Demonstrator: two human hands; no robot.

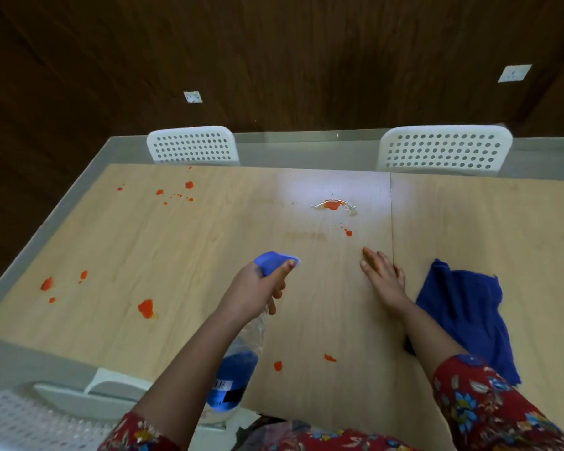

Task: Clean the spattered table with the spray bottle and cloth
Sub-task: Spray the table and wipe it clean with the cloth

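Spray bottle (241, 346) gripped by left hand (258, 288); right hand (383, 276) flat, released, on tabletop (209, 242). One far red spatter (332, 205) wetted; the rest untreated; cloth (466, 307) unused.

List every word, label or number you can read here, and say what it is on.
Label on the spray bottle: a white and black printed patch near the base, too blurred to read.
The two wall plates: too small to tell any marking.
No legible text anywhere else.
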